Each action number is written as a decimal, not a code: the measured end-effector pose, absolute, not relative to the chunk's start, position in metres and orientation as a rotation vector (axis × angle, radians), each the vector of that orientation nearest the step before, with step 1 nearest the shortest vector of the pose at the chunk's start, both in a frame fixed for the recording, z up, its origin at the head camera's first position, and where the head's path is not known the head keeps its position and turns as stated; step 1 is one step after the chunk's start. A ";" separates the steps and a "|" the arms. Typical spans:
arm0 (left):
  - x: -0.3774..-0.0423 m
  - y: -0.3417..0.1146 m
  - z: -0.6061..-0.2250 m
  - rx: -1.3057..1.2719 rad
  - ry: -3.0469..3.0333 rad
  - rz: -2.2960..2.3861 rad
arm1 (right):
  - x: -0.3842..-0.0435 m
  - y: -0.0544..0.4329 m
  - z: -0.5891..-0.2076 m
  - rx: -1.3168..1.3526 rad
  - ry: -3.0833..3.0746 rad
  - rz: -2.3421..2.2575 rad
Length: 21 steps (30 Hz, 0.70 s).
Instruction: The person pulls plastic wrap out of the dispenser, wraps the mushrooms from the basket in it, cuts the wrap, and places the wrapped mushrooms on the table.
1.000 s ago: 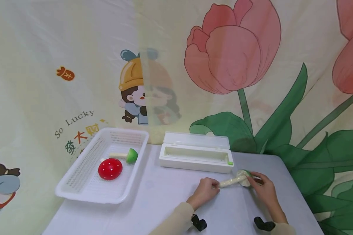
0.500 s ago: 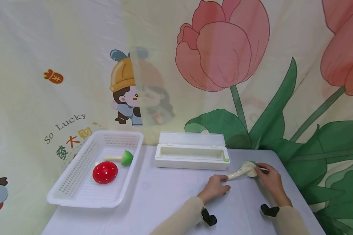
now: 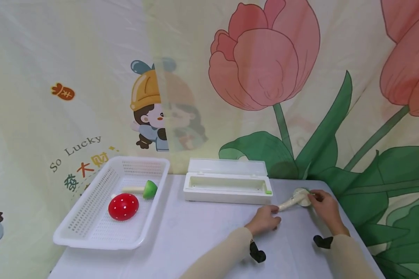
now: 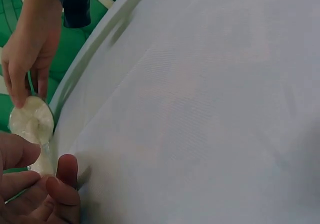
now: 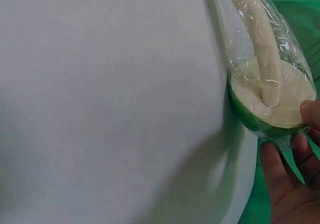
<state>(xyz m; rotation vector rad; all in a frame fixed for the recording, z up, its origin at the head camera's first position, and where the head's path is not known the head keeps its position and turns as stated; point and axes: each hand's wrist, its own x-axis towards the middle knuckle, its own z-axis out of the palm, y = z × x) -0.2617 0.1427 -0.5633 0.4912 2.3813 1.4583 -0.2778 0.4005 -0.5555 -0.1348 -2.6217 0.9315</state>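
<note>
Right of the white rectangular plastic box (image 3: 230,197), my left hand (image 3: 264,220) pinches a film-wrapped green-and-cream mushroom (image 5: 270,77) by its stem (image 5: 266,49), my right hand (image 3: 326,210) its cap (image 5: 292,92), likely for steadiness.

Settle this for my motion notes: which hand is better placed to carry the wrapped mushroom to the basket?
Probably the left hand: it pinches the wrapped mushroom by its stem and is nearer the basket; the right hand, at the cap, is farther.

Two mushrooms (image 3: 123,207) lie in the basket (image 3: 97,244) left of the box (image 3: 227,197), a third mushroom (image 3: 298,198) right of it.
</note>
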 end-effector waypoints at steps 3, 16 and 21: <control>-0.263 0.148 -0.558 0.511 2.379 1.380 | -0.280 0.408 -0.557 -0.175 -2.616 0.945; -0.264 0.147 -0.558 0.602 2.394 1.264 | -0.279 0.412 -0.555 -0.267 -2.619 1.005; -0.257 0.140 -0.560 0.715 2.369 1.288 | -0.271 0.412 -0.552 -0.245 -2.595 0.976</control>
